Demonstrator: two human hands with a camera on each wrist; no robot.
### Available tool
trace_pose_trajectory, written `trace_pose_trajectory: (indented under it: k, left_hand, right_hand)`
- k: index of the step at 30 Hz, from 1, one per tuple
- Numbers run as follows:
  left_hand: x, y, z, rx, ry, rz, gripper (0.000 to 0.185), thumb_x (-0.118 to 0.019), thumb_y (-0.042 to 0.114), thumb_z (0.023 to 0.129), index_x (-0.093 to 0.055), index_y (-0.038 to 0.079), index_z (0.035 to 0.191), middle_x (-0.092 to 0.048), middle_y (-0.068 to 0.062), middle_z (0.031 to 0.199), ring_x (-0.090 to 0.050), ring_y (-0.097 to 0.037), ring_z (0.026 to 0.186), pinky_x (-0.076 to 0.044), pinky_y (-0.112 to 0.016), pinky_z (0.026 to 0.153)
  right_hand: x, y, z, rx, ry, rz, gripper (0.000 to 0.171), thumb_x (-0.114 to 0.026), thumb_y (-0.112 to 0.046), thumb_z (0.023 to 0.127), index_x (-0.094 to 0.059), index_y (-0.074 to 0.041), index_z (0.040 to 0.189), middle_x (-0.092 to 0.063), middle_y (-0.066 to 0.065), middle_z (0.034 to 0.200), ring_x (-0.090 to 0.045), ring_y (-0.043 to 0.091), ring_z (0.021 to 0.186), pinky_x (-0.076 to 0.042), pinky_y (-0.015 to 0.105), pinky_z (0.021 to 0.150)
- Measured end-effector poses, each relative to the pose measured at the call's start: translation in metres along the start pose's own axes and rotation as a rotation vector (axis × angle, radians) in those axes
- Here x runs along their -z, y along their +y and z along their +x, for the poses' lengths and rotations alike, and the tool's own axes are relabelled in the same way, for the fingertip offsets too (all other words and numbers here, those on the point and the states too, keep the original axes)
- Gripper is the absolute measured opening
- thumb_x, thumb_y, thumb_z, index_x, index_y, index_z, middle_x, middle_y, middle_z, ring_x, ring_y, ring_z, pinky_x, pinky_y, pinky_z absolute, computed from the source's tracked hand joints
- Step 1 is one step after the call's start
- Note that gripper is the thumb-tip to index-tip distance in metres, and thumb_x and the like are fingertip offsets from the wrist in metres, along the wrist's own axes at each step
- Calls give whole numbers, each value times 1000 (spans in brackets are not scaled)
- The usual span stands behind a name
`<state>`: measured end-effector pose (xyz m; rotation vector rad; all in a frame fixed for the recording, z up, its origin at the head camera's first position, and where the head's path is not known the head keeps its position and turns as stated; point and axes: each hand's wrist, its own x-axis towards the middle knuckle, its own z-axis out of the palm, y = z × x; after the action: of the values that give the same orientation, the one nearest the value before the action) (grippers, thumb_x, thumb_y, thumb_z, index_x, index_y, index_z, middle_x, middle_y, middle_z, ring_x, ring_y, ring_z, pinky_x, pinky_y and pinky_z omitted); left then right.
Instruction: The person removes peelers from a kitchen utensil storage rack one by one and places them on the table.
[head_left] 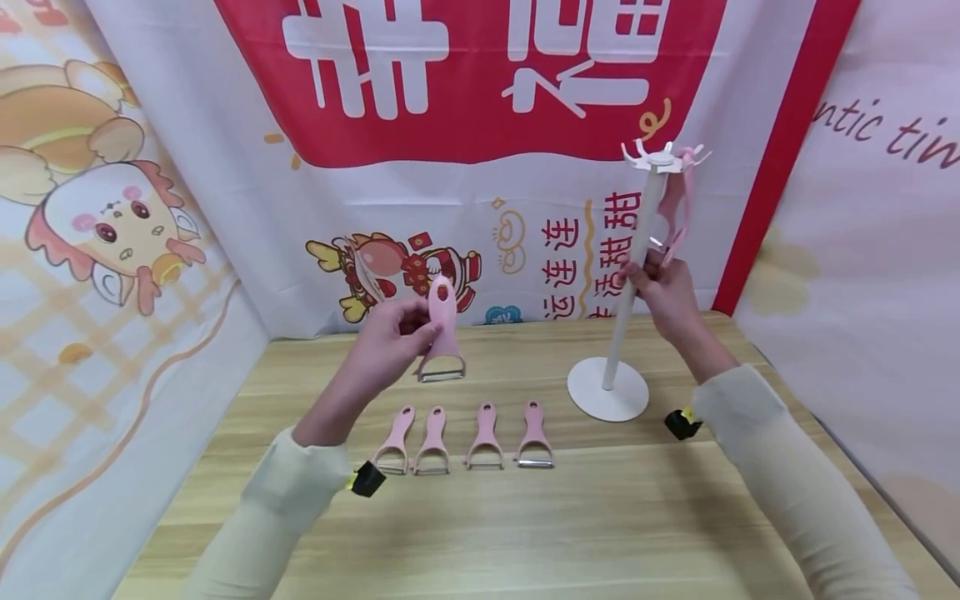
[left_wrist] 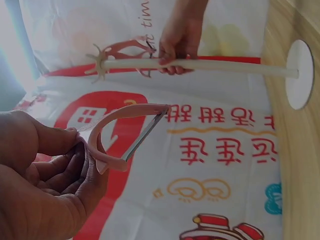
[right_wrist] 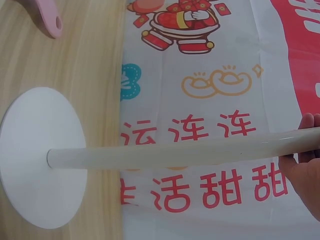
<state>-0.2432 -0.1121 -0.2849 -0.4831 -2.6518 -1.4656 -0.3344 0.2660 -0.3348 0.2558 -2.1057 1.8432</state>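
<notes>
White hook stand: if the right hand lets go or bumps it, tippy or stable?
Probably somewhat tippy: the stand has a tall thin pole over a small flat round base. A pink peeler hangs off one side at the top. The right hand grips the pole mid-height, likely steadying it.

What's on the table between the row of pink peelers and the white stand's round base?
Nothing. In the head view, bare wood separates the rightmost peeler of the row from the stand's base. The left hand holds another peeler above the table.
</notes>
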Motion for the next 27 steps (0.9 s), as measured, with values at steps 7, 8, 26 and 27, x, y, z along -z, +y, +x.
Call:
trace_pose_trajectory:
  k: [7, 8, 26, 27]
  left_hand:
    - [5, -34, -15, 130, -28, 3, 27, -59, 8, 99, -63, -1, 124, -65, -19, 108, -62, -24, 93, -61, -27, 76]
    - [5, -39, -17, 140, -31, 1, 27, -58, 8, 99, -63, -1, 124, -65, -19, 108, -63, -24, 93, -61, -27, 76]
    - [18, -118, -39, 292, -18, -26, 25, -53, 2, 100, -59, -10, 121, -62, -18, 104, -61, -18, 88, -58, -24, 72]
    - [19, -122, -40, 296, -17, -23, 26, -53, 1, 100, -59, -11, 121, -62, -18, 103, -61, -18, 88, -57, -23, 71]
  right_hand:
    - [4, 0, -2, -30, -6, 7, 35, -61, -22, 99, -59, -3, 128, -71, -11, 92, -67, 12, 92, -57, 16, 82]
    - [4, 0, -2, -32, -7, 12, 34, -61, -22, 99, -59, -4, 128, -71, -12, 92, -66, 11, 91, -57, 16, 82]
    - [2, -1, -1, -28, -8, 60, 29, -61, -17, 99, -61, -5, 126, -71, -9, 92, -66, 9, 87, -57, 16, 81]
    - [1, -1, -1, -29, -9, 59, 29, -60, -17, 99, -61, -5, 126, -71, -9, 92, -66, 10, 88, -57, 16, 81]
